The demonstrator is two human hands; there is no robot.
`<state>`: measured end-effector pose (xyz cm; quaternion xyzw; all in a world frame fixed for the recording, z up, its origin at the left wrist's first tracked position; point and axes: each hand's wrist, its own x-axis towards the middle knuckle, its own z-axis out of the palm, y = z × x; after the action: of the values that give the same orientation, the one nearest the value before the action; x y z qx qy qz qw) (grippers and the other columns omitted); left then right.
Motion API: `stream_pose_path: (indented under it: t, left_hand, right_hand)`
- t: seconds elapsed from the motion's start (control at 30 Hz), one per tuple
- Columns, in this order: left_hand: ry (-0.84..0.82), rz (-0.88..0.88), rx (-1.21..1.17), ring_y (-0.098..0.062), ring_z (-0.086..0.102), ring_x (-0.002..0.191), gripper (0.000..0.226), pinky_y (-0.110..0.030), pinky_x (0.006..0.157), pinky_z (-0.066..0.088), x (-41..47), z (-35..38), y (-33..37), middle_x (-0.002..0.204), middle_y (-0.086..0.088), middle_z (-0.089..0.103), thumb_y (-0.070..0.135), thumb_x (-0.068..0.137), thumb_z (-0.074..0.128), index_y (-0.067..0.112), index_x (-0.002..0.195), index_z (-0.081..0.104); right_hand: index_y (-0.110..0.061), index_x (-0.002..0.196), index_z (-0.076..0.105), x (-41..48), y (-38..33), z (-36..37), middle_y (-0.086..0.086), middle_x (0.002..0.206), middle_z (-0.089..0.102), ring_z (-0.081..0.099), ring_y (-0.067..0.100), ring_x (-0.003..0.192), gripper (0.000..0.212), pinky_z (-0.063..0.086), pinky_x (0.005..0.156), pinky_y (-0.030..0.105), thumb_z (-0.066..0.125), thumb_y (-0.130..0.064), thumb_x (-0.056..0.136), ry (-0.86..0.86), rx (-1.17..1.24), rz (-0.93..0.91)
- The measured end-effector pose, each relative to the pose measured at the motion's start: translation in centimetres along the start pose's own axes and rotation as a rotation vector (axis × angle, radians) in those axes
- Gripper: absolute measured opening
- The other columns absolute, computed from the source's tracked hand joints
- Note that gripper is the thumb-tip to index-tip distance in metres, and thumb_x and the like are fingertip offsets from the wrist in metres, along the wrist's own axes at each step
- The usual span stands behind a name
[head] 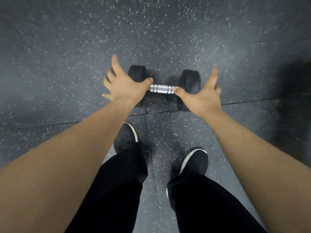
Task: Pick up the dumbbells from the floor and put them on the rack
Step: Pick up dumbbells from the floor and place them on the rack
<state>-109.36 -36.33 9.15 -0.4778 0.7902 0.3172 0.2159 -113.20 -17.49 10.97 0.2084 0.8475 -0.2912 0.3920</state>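
Note:
A black dumbbell [162, 89] with a silver knurled handle lies on the speckled rubber floor, straight ahead of my feet. My left hand [123, 84] hovers over its left head, fingers spread, thumb pointing toward the handle. Over the right head my right hand [200, 96] is spread the same way, its thumb tip near the handle's right end. Neither hand grips anything. Both dumbbell heads are partly covered by my hands. No rack is in view.
Dark speckled floor [67, 56] tiles stretch all around, with seams running across below the dumbbell. My two black shoes [125, 138] and dark trouser legs stand just behind it. A dark shadow lies at the right edge.

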Motion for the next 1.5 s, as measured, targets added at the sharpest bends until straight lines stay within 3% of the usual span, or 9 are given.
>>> stream_pose_path:
  t: [0.13, 0.3, 0.47, 0.57, 0.83, 1.03, 1.23, 1.37, 1.5]
  left_hand:
    - [-0.028, -0.031, -0.079, -0.038, 0.020, 0.151, 0.128, -0.064, 0.118, 0.025, 3.3, 3.4, -2.5, 0.164, -0.009, 0.025, 0.054, 0.067, 0.086, 0.033, 0.161, 0.002]
    - [-0.009, -0.046, -0.243, -0.025, 0.062, 0.104, 0.064, -0.030, 0.081, 0.051, 5.3, 5.5, -3.8, 0.100, 0.005, 0.057, 0.025, 0.075, 0.081, 0.014, 0.128, 0.048]
    - [-0.098, -0.143, -0.416, -0.021, 0.057, 0.105, 0.088, -0.020, 0.073, 0.048, 6.1, 5.1, -3.1, 0.140, -0.005, 0.050, 0.017, 0.072, 0.082, 0.021, 0.148, 0.039]
    - [-0.227, -0.140, -0.421, -0.019, 0.063, 0.084, 0.049, -0.014, 0.046, 0.047, 6.7, 4.4, -2.8, 0.097, 0.001, 0.067, 0.004, 0.070, 0.079, 0.014, 0.116, 0.065]
    - [-0.218, -0.102, -0.380, -0.012, 0.058, 0.072, 0.034, -0.021, 0.057, 0.047, 1.7, -1.4, -1.9, 0.084, 0.004, 0.063, -0.001, 0.073, 0.078, 0.020, 0.094, 0.060]
    - [-0.158, 0.043, -0.469, -0.015, 0.061, 0.076, 0.044, -0.023, 0.059, 0.047, -9.8, -16.6, 4.0, 0.089, 0.001, 0.068, -0.002, 0.068, 0.078, 0.018, 0.105, 0.064]
    - [-0.034, 0.366, -0.548, -0.002, 0.060, 0.073, 0.052, -0.007, 0.047, 0.042, -23.7, -41.9, 18.1, 0.091, 0.009, 0.068, 0.007, 0.069, 0.081, 0.019, 0.117, 0.063]
    - [0.116, 0.683, -0.645, 0.005, 0.060, 0.056, 0.049, -0.010, 0.044, 0.045, -33.1, -58.2, 25.4, 0.090, 0.007, 0.070, 0.004, 0.072, 0.077, 0.026, 0.113, 0.061]
    - [0.308, 0.929, -0.689, 0.009, 0.061, 0.064, 0.054, -0.009, 0.047, 0.046, -38.6, -70.9, 31.6, 0.095, 0.014, 0.068, 0.008, 0.071, 0.079, 0.031, 0.115, 0.059]
  right_hand:
    - [-0.035, 0.164, -0.012, 3.7, 1.2, 3.2, 0.013, 0.153, 0.049, 0.053, 0.036, 0.136, 0.126, 0.042, 0.111, 0.042, 0.081, -0.057, 0.080, 0.009, 0.081, 0.085]
    - [-0.030, 0.161, 0.019, 6.6, 1.6, 4.2, -0.001, 0.125, 0.062, 0.061, 0.031, 0.122, 0.108, 0.051, 0.105, 0.043, 0.084, -0.050, 0.077, 0.112, 0.076, 0.147]
    - [-0.031, 0.136, 0.054, 8.6, 1.9, 5.0, -0.010, 0.106, 0.068, 0.067, 0.021, 0.105, 0.071, 0.059, 0.090, 0.036, 0.084, -0.022, 0.071, 0.158, 0.279, 0.174]
    - [-0.033, 0.135, 0.057, 8.8, 1.6, 5.1, -0.010, 0.102, 0.068, 0.068, 0.021, 0.099, 0.071, 0.061, 0.089, 0.037, 0.079, -0.015, 0.070, 0.171, 0.319, 0.159]
    - [-0.035, 0.138, 0.054, 3.1, 0.2, 2.5, -0.012, 0.095, 0.066, 0.067, 0.024, 0.096, 0.077, 0.061, 0.088, 0.041, 0.078, -0.010, 0.069, 0.146, 0.290, 0.049]
    - [-0.044, 0.113, 0.051, -11.6, -8.7, -8.5, -0.012, 0.089, 0.066, 0.068, 0.020, 0.087, 0.060, 0.061, 0.075, 0.036, 0.079, -0.011, 0.072, 0.193, 0.323, -0.122]
    - [-0.034, 0.142, 0.054, -33.7, -26.3, -26.2, -0.022, 0.092, 0.065, 0.071, 0.005, 0.083, 0.078, 0.056, 0.063, 0.017, 0.080, -0.009, 0.074, 0.357, 0.438, -0.427]
    - [-0.037, 0.147, 0.051, -47.0, -36.4, -35.8, -0.016, 0.116, 0.070, 0.068, 0.009, 0.103, 0.087, 0.057, 0.094, 0.034, 0.083, -0.016, 0.068, 0.527, 0.532, -0.706]
    - [-0.041, 0.143, 0.053, -55.5, -45.4, -42.1, -0.021, 0.109, 0.069, 0.065, -0.006, 0.087, 0.081, 0.055, 0.073, 0.019, 0.081, -0.013, 0.072, 0.601, 0.707, -0.955]
